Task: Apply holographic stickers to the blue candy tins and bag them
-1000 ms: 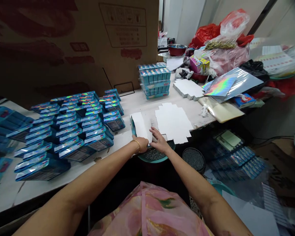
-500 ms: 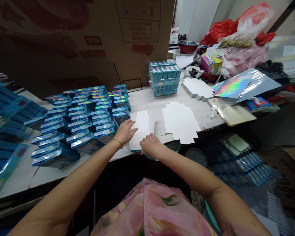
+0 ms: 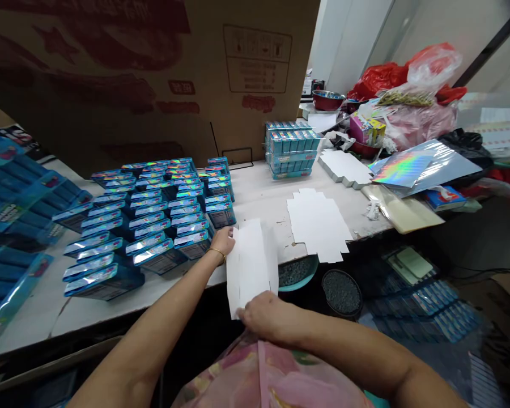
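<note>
A partly folded white cardboard box blank (image 3: 247, 258) hangs over the table's front edge, tilted towards me. My left hand (image 3: 223, 240), with a bangle at its wrist, is closed on the blank's left edge, its fingertips partly hidden. At the near end, my right hand (image 3: 264, 313) has its fingers curled round the blank's lower edge. To the right of it a flat unfolded blank (image 3: 318, 224) lies on the table. Rows of small blue printed boxes (image 3: 151, 221) stand left of my left hand.
Behind stand a shrink-wrapped bundle of blue boxes (image 3: 292, 153) and a large brown carton (image 3: 153, 124). A stack of white blanks (image 3: 346, 167) and shiny sheets (image 3: 425, 161) lie right. Below the table edge are a teal basin (image 3: 301, 275) and a dark bucket (image 3: 342, 292) of grey pellets.
Both hands have pulled the folded blank towards me, off the tabletop and over the front edge. My left hand's spread fingers have closed on its side. The view has tilted slightly upward.
</note>
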`<state>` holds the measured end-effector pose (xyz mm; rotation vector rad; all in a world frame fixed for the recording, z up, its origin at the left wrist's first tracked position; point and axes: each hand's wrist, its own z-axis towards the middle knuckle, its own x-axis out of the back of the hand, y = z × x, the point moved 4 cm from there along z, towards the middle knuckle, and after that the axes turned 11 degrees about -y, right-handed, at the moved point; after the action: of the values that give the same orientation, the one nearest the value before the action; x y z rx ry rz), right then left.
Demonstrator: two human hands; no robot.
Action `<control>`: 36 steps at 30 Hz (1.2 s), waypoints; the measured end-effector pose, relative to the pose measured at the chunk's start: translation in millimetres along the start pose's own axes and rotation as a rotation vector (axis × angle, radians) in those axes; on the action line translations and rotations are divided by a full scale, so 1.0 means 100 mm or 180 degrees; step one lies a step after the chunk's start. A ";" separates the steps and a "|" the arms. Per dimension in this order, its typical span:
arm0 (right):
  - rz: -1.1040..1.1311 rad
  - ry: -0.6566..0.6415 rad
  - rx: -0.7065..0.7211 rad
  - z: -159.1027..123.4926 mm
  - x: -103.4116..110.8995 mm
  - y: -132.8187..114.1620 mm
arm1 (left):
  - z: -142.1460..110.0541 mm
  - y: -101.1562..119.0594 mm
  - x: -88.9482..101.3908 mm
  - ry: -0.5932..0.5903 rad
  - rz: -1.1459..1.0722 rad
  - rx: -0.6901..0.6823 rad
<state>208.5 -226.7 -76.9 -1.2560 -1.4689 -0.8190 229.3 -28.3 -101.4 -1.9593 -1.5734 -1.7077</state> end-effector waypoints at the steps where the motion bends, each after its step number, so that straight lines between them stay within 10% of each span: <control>1: 0.0173 0.0127 -0.0130 0.01 0.11 0.13 | -0.03 -0.03 -0.03 0.0012 -0.0096 -0.0015; 4: 0.0804 0.1035 -0.1501 0.04 0.42 0.82 | -0.15 -0.09 -0.13 0.0094 -0.0433 -0.0183; 8: 0.1328 0.1285 -0.2633 0.08 0.34 1.43 | -0.31 -0.11 -0.21 0.0237 -0.0726 -0.0340; 24: 0.1369 0.0193 -0.0723 0.70 0.05 1.25 | -0.30 -0.08 -0.24 -0.0052 -0.0789 -0.0543; 36: 0.3061 0.0919 -0.2046 0.41 -0.06 1.54 | -0.16 0.05 -0.15 -0.0676 0.0175 -0.0401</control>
<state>346.7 -154.4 -110.4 -1.9642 -0.2357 -0.7497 225.1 -50.2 -104.9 -2.2906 -1.4902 -1.6631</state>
